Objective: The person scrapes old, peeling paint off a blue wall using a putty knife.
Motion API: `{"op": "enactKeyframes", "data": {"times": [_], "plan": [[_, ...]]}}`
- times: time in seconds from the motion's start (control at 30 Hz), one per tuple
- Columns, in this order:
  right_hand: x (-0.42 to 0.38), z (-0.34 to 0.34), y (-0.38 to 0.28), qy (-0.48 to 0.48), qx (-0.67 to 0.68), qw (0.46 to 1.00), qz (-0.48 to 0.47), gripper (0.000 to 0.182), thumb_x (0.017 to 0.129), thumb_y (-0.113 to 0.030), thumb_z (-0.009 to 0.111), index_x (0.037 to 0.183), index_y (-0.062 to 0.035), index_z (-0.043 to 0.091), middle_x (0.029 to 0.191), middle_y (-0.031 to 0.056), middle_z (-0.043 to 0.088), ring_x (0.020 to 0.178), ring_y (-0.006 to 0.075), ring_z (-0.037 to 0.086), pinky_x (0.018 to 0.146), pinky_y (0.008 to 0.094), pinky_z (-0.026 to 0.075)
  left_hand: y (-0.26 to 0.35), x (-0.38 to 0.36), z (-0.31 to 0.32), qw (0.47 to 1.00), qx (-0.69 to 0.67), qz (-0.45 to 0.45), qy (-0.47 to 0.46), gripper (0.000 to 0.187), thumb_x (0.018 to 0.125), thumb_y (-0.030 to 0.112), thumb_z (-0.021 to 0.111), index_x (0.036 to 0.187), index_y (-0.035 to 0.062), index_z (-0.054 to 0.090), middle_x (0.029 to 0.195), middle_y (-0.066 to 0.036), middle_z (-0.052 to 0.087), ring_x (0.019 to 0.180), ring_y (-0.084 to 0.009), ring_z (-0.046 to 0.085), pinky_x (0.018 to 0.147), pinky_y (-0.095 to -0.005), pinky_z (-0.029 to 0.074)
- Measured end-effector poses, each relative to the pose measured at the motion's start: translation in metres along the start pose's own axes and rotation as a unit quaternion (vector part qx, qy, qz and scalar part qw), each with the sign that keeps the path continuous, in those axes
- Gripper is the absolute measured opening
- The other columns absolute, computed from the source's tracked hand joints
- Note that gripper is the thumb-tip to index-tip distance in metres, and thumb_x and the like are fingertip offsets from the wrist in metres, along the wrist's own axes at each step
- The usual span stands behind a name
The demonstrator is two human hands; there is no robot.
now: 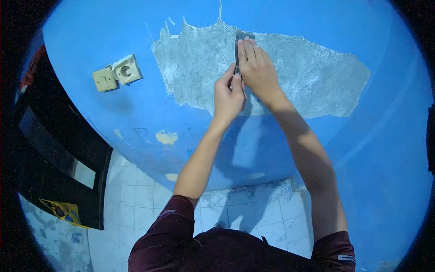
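A putty knife [237,49] with a dark, flat blade is held against a patch of bare grey plaster [199,68] on the blue wall, near the patch's upper edge. My left hand [229,96] is closed round its handle, just below the blade. From the right, my right hand [258,68] lies over the blade, its fingers stretched flat and pointing up. Those fingers cover much of the blade, and the right thumb is hidden.
Left of the patch, a cream wall switch [105,80] and a loose-looking socket [127,70] sit on the blue wall [290,13]. Dark furniture [50,136] stands at the far left, with a yellow bag [65,211] by its lower end. White floor tiles [136,199] lie below.
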State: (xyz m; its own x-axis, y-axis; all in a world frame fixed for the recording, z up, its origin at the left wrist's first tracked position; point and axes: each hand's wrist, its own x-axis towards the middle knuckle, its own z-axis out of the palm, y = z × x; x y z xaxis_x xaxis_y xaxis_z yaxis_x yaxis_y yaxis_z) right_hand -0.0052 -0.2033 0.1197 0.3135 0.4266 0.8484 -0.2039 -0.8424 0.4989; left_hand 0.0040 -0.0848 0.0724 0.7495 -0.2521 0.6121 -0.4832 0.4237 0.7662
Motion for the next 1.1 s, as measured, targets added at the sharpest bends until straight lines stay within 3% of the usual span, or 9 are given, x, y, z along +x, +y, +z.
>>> {"op": "enactKeyframes", "data": {"times": [0.2, 0.33, 0.4, 0.47, 0.5, 0.57, 0.67, 0.9, 1.1], "plan": [[-0.090, -0.031, -0.050, -0.111, 0.128, 0.972, 0.160, 0.039, 0.081, -0.009, 0.054, 0.118, 0.0026, 0.058, 0.116, 0.0177, 0.060, 0.110, 0.0310, 0.057, 0.097, 0.0402, 0.044, 0.038, 0.019, -0.056, 0.988, 0.135, -0.034, -0.069, 0.033, 0.097, 0.014, 0.052, 0.128, 0.0032, 0.058, 0.068, -0.001, 0.057, 0.045, -0.0072, 0.047, 0.036, -0.0242, 0.034], [-0.332, -0.049, -0.141, -0.247, 0.156, 0.938, 0.185, 0.029, 0.086, -0.013, 0.055, 0.112, -0.0009, 0.061, 0.110, 0.0177, 0.062, 0.102, 0.0325, 0.059, 0.089, 0.0453, 0.046, 0.060, 0.045, -0.091, 0.961, 0.240, 0.043, -0.129, 0.031, 0.094, 0.015, 0.056, 0.121, 0.0019, 0.063, 0.068, -0.005, 0.063, 0.050, -0.0079, 0.053, 0.043, -0.0258, 0.041], [-0.475, -0.112, -0.203, -0.648, 0.172, 0.720, 0.179, 0.024, 0.087, -0.018, 0.054, 0.104, -0.0038, 0.063, 0.108, 0.0155, 0.064, 0.107, 0.0311, 0.058, 0.094, 0.0473, 0.044, 0.067, 0.057, -0.099, 0.953, 0.261, 0.053, -0.142, 0.031, 0.094, 0.015, 0.056, 0.122, 0.0024, 0.063, 0.068, -0.005, 0.063, 0.050, -0.0077, 0.053, 0.043, -0.0254, 0.041], [-0.688, -0.227, -0.298, -0.698, 0.253, 0.576, 0.341, 0.026, 0.087, -0.028, 0.055, 0.104, -0.0116, 0.066, 0.106, 0.0127, 0.067, 0.107, 0.0301, 0.061, 0.093, 0.0475, 0.046, 0.074, 0.067, -0.101, 0.938, 0.300, 0.063, -0.160, 0.032, 0.094, 0.014, 0.056, 0.123, 0.0038, 0.064, 0.068, -0.005, 0.063, 0.052, -0.0071, 0.052, 0.048, -0.0254, 0.042], [-0.724, -0.300, -0.318, -0.743, 0.270, 0.486, 0.373, 0.027, 0.087, -0.028, 0.055, 0.104, -0.0116, 0.066, 0.105, 0.0124, 0.067, 0.106, 0.0300, 0.062, 0.092, 0.0473, 0.047, 0.073, 0.072, -0.103, 0.938, 0.299, 0.066, -0.163, 0.032, 0.094, 0.014, 0.056, 0.123, 0.0038, 0.064, 0.068, -0.005, 0.063, 0.052, -0.0071, 0.052, 0.048, -0.0254, 0.042], [-0.725, -0.420, -0.328, -0.781, 0.273, 0.345, 0.443, 0.027, 0.087, -0.029, 0.055, 0.104, -0.0118, 0.067, 0.103, 0.0119, 0.068, 0.103, 0.0298, 0.062, 0.090, 0.0468, 0.047, 0.070, 0.081, -0.108, 0.920, 0.329, 0.102, -0.188, 0.033, 0.097, 0.018, 0.056, 0.127, 0.0055, 0.062, 0.068, 0.000, 0.059, 0.052, -0.0050, 0.049, 0.044, -0.0229, 0.039], [-0.697, -0.492, -0.324, -0.767, 0.265, 0.248, 0.529, 0.027, 0.087, -0.029, 0.056, 0.105, -0.0120, 0.067, 0.100, 0.0111, 0.069, 0.100, 0.0295, 0.064, 0.088, 0.0460, 0.049, 0.070, 0.088, -0.111, 0.904, 0.351, 0.145, -0.197, 0.034, 0.096, 0.018, 0.056, 0.127, 0.0054, 0.062, 0.068, 0.001, 0.057, 0.057, -0.0046, 0.049, 0.050, -0.0231, 0.040], [-0.669, -0.508, -0.332, -0.684, 0.259, 0.232, 0.642, 0.028, 0.086, -0.029, 0.057, 0.105, -0.0124, 0.069, 0.092, 0.0093, 0.071, 0.093, 0.0288, 0.067, 0.082, 0.0442, 0.051, 0.085, 0.091, -0.098, 0.884, 0.392, 0.162, -0.196, 0.030, 0.092, 0.014, 0.057, 0.118, 0.0058, 0.067, 0.062, -0.006, 0.056, 0.057, -0.0094, 0.049, 0.057, -0.0283, 0.043], [-0.732, -0.438, -0.362, -0.576, 0.261, 0.374, 0.678, 0.029, 0.086, -0.030, 0.058, 0.105, -0.0128, 0.070, 0.086, 0.0078, 0.072, 0.087, 0.0282, 0.069, 0.077, 0.0427, 0.054, 0.085, 0.091, -0.082, 0.851, 0.432, 0.237, -0.182, 0.028, 0.090, 0.015, 0.059, 0.115, 0.0053, 0.068, 0.065, -0.016, 0.063, 0.054, -0.0193, 0.054, 0.058, -0.0335, 0.046]]}}
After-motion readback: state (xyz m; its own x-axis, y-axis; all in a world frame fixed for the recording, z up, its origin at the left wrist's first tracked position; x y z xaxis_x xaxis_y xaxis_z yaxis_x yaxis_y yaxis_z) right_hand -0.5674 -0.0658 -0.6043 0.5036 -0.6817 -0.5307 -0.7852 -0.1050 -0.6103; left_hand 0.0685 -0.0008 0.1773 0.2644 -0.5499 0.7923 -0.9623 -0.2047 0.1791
